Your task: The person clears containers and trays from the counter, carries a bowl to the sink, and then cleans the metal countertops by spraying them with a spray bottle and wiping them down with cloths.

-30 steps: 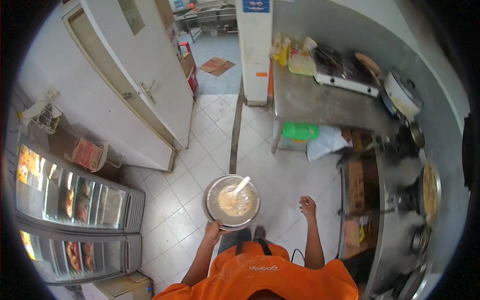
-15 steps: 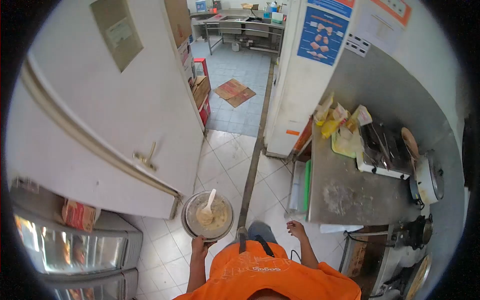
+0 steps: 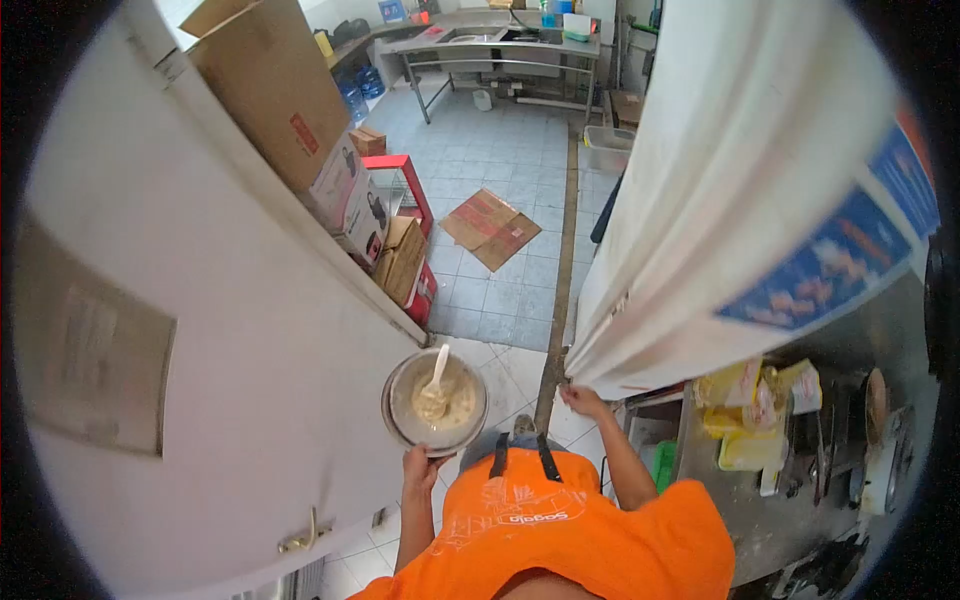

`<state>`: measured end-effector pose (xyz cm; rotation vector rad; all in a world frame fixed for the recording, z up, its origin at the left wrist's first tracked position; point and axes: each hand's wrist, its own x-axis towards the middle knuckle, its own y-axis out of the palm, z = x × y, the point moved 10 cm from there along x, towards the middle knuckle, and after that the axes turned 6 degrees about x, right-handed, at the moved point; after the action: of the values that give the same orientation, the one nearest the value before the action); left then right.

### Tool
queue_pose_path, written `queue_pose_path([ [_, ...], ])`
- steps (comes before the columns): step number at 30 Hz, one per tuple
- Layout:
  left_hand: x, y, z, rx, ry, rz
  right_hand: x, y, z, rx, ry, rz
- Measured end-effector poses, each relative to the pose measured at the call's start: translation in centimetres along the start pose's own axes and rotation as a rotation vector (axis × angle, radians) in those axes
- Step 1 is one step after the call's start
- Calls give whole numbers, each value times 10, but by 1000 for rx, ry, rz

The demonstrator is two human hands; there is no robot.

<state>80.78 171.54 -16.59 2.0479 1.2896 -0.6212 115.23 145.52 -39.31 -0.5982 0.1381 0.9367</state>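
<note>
Here, left hand (image 3: 422, 468) clasps the bowl (image 3: 394, 415) — right hand (image 3: 583, 401) loosely half-curled.

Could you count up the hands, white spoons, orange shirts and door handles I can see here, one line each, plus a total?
Hands: 2, the left hand and right hand
White spoon, in the metal bowl: 1
Orange shirt: 1
Door handle: 1
Total: 5
</note>
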Motion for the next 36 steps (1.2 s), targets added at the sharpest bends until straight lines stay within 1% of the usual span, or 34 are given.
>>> queue_pose_path([
  [2,47,49,-35,1,1,0,98,-39,62,61,-91,-7],
  [4,96,103,-68,-6,-8,-6,182,-91,114,47,2,-80],
  [6,153,157,-96,-22,-1,37,267,-132,134,259,-3,-126],
  [9,254,228,-126,-38,-49,102,367,-197,141,403,60,-119],
  [10,292,255,-138,-52,-66,126,391,-224,147,343,7,-146],
  [11,298,266,-142,1,-64,76,390,-241,119,201,5,-231],
  [12,330,295,-165,57,-39,51,421,-269,97,59,-15,-339],
  [14,377,360,-208,182,5,12,436,-297,23,-40,223,-363],
  [16,453,422,-238,221,-3,145,408,-316,-18,-19,540,-233],
  [17,480,450,-246,237,-16,204,397,-320,-41,-85,603,-104],
  [18,494,482,-263,263,-83,139,391,-314,-69,-141,649,29],
  [19,519,511,-276,270,-90,163,388,-317,-92,-97,535,-96],
  [20,546,538,-287,271,-98,181,375,-321,-93,-21,588,-138],
  [21,573,568,-294,263,-105,196,362,-328,-90,72,712,-176],
  [23,614,649,-322,308,-94,239,366,-342,-93,149,866,-207],
  [25,658,721,-342,286,-77,281,395,-364,-96,184,965,-212],
  [26,675,765,-358,325,-30,271,423,-385,-101,187,986,-218],
  [29,759,874,-369,338,-87,278,519,-459,-110,165,1009,-235],
  [31,810,954,-388,378,-47,286,586,-521,-114,127,1006,-281],
  [32,823,974,-397,380,-29,297,619,-550,-114,81,980,-315],
  [34,846,1049,-418,433,-18,339,706,-636,-111,-91,867,-448],
  [35,854,1096,-433,472,-19,375,760,-685,-106,-149,755,-554],
  [36,868,1143,-444,506,-17,419,810,-746,-60,-12,626,-549],
])
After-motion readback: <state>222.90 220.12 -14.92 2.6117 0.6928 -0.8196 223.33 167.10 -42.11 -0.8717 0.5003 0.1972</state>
